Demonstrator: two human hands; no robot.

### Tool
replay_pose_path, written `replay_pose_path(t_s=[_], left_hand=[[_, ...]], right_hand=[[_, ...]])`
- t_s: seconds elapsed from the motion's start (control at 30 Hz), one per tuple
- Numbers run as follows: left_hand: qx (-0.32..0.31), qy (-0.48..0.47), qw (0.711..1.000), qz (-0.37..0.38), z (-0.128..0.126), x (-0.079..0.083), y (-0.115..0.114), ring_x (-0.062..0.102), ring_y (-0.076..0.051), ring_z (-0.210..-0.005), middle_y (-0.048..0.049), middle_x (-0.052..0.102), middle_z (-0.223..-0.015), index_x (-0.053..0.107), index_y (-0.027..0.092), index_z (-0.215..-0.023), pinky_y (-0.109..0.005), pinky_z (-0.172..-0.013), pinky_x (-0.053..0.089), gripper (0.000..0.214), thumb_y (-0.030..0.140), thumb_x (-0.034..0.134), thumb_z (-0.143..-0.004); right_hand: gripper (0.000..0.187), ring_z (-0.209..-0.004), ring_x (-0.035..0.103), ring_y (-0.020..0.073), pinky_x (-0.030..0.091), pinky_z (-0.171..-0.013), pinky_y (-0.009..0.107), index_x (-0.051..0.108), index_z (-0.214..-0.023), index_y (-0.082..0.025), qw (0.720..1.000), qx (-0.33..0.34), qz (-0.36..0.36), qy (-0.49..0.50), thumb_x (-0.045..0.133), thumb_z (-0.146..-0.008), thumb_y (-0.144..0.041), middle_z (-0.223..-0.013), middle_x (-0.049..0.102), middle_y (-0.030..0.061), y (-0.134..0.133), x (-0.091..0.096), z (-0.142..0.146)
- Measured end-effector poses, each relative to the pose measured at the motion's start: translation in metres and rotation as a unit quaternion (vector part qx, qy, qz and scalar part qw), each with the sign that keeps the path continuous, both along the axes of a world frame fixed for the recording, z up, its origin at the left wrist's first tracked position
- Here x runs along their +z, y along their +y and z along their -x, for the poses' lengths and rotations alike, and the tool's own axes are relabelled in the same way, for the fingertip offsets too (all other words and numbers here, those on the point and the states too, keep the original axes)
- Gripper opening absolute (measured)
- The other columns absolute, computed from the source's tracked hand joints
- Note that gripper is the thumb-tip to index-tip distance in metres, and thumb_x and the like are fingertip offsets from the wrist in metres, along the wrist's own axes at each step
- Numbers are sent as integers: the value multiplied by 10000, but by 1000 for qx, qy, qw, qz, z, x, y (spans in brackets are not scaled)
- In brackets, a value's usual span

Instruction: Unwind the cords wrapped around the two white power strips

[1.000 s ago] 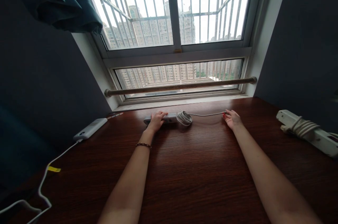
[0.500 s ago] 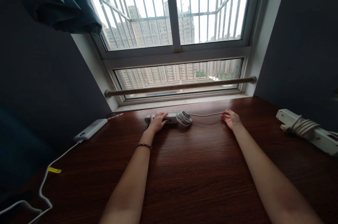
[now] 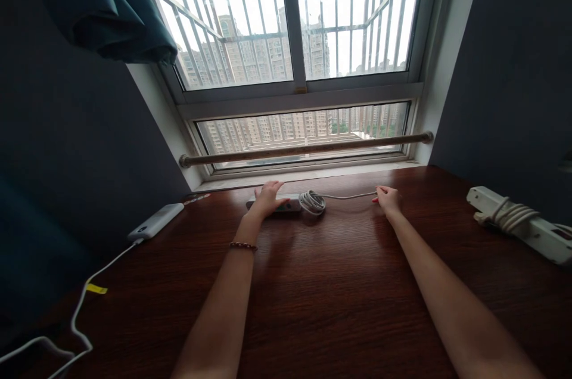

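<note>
A grey power strip (image 3: 289,205) lies at the far edge of the dark wooden table (image 3: 322,295), below the window. My left hand (image 3: 267,199) rests over its left part with fingers curved around it. A coil of white cable (image 3: 313,202) sits at the strip's right end, and one strand (image 3: 348,195) runs right along the table. My right hand (image 3: 388,199) is at the end of that strand, fingers curled and pinched on the cable end.
A white power bank (image 3: 155,221) with a white cable (image 3: 84,301) and yellow tag lies at the left. A second white power strip with wound cable (image 3: 513,221) lies at the right. A rod (image 3: 308,148) spans the window sill; a teal curtain (image 3: 93,3) hangs upper left.
My left hand has lifted a little and shifted slightly right on the strip. My right hand has curled inward on the cable end. The view has tilted slightly.
</note>
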State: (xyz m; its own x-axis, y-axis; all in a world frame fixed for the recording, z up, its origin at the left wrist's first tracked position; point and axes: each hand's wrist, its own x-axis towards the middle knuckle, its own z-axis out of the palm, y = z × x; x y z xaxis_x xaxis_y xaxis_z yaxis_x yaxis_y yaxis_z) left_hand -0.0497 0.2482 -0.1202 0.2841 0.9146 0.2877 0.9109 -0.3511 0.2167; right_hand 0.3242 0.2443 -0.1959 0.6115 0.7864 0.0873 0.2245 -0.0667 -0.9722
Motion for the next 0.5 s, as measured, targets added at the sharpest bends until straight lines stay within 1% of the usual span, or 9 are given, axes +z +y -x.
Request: replay_pose_path(t_s=[0.07, 0.13, 0.2, 0.3, 0.33, 0.37, 0.4, 0.47, 0.5], left_hand=[[-46, -10, 999, 27, -12, 23, -14, 438, -247, -1184, -139, 474, -1281, 441, 127, -1266, -463, -982, 348, 534, 369, 575, -809], [-94, -17, 993, 67, -28, 45, -36, 557, -198, -1025, -130, 566, -1162, 439, 101, -1267, -346, -873, 447, 544, 373, 565, -813], [-148, -12, 984, 97, -46, 65, -66, 569, -189, -1007, -105, 587, -1145, 468, 130, -1256, -293, -856, 450, 553, 406, 583, -791], [-242, 11, 961, 133, -70, 92, -125, 541, -180, -1069, -40, 563, -1212, 489, 221, -1255, -259, -898, 420, 576, 430, 638, -740], [-277, 21, 949, 148, -75, 101, -147, 534, -174, -1082, -31, 556, -1225, 463, 231, -1283, -247, -916, 408, 614, 422, 652, -730], [-326, 38, 931, 161, -80, 109, -169, 487, -181, -1150, -44, 508, -1286, 427, 220, -1315, -252, -961, 373, 641, 418, 641, -744], [-370, 44, 913, 169, -83, 117, -190, 477, -185, -1162, -42, 497, -1298, 406, 231, -1333, -258, -972, 362, 656, 422, 636, -748], [-446, 58, 873, 190, -85, 129, -228, 539, -195, -1075, -45, 545, -1233, 379, 244, -1350, -270, -890, 419, 647, 413, 611, -770], [-482, 59, 852, 196, -85, 133, -244, 532, -204, -1085, -59, 552, -1222, 392, 214, -1343, -275, -912, 403, 609, 383, 588, -791]], right_hand=[[290, -629, 543, 180, 380, -598, 227, 676, -988, -121, 997, -4, -1, -78, 573, -751, -251, -498, 526, 38, -1, 12, 3], [301, -632, 537, 176, 371, -613, 232, 680, -983, -117, 991, 13, -5, -133, 558, -769, -289, -519, 545, 49, -4, 31, 7], [295, -579, 521, 150, 362, -582, 223, 689, -939, -118, 984, 55, -13, -168, 546, -783, -324, -550, 565, 54, -9, 53, 13], [337, -498, 495, 120, 356, -527, 220, 681, -955, -136, 971, 125, -24, -204, 555, -780, -394, -607, 594, 51, -26, 88, 16], [347, -501, 503, 123, 359, -530, 226, 679, -958, -145, 966, 136, -25, -219, 566, -770, -412, -617, 597, 51, -33, 98, 14], [340, -521, 517, 134, 362, -543, 237, 682, -942, -158, 961, 140, -26, -236, 581, -754, -422, -622, 598, 50, -40, 106, 10], [315, -557, 531, 151, 362, -565, 251, 688, -907, -172, 956, 137, -25, -260, 603, -729, -418, -627, 597, 49, -48, 112, 2], [279, -670, 549, 198, 360, -626, 288, 692, -825, -185, 941, 119, -18, -317, 657, -659, -407, -681, 607, 60, -60, 117, -25], [296, -701, 550, 209, 367, -648, 302, 686, -827, -189, 922, 102, 1, -374, 653, -645, -420, -740, 616, 61, -65, 116, -45]])
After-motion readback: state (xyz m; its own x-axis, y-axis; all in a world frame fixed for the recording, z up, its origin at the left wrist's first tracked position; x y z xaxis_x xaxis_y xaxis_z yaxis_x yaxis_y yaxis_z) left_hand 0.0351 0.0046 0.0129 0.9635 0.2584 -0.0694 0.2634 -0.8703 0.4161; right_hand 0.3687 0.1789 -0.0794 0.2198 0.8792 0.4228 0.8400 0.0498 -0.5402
